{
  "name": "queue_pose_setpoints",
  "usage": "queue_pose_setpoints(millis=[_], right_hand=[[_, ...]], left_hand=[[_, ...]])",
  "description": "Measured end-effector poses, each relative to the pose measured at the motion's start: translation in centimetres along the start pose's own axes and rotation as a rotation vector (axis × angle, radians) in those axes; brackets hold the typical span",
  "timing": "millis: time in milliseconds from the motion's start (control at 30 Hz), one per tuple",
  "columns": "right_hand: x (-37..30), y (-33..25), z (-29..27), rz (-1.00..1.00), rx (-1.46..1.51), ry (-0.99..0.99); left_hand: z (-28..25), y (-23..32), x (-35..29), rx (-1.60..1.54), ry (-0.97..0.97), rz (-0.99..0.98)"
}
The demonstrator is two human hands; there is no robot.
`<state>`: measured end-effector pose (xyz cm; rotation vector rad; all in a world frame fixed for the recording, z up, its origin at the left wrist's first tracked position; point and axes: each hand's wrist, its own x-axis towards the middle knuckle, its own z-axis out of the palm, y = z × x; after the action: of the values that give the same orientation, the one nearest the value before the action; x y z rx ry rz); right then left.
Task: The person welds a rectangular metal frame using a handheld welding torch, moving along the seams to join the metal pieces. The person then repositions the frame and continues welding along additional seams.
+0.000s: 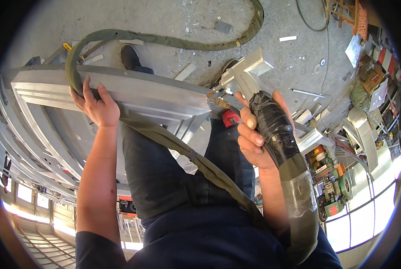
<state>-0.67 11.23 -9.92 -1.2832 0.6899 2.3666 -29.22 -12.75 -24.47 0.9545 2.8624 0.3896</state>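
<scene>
In my right hand [258, 143] is a welding gun [249, 76] with a silver metal head and a brass-coloured part near its tip. My fingers wrap its handle, which is bound in black tape. A thick olive sleeved hose [164, 41] runs from the handle down past my right arm, across my lap and up to the left. My left hand [99, 107] closes around this hose above a silver metal frame [151, 87], and beyond it the hose loops over the floor. Beside my right hand, a small red object [231, 118] shows partly.
Long silver profiles [43, 134] stretch along my left. The grey concrete floor [164, 18] bears scraps, a flat grey plate [223, 27] and a thin cable [306, 22]. At the right are a cluttered stack of boxes [373, 76], metal pieces and green machinery [333, 197].
</scene>
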Motion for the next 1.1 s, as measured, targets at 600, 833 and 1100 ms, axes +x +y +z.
queue_pose_setpoints(millis=[600, 833, 1100], right_hand=[[-0.3, -0.7, -1.4, 0.094, -0.003, -0.160], [-0.8, -0.6, -1.2, 0.086, 0.017, -0.178], [-1.5, -0.1, 0.3, 0.041, 0.004, -0.018]], left_hand=[[0.2, -0.1, 0.0, 0.050, -0.031, -0.030], [0.4, -0.3, 0.2, 0.078, -0.039, -0.039], [0.5, -0.7, 0.3, 0.107, -0.041, -0.029]])
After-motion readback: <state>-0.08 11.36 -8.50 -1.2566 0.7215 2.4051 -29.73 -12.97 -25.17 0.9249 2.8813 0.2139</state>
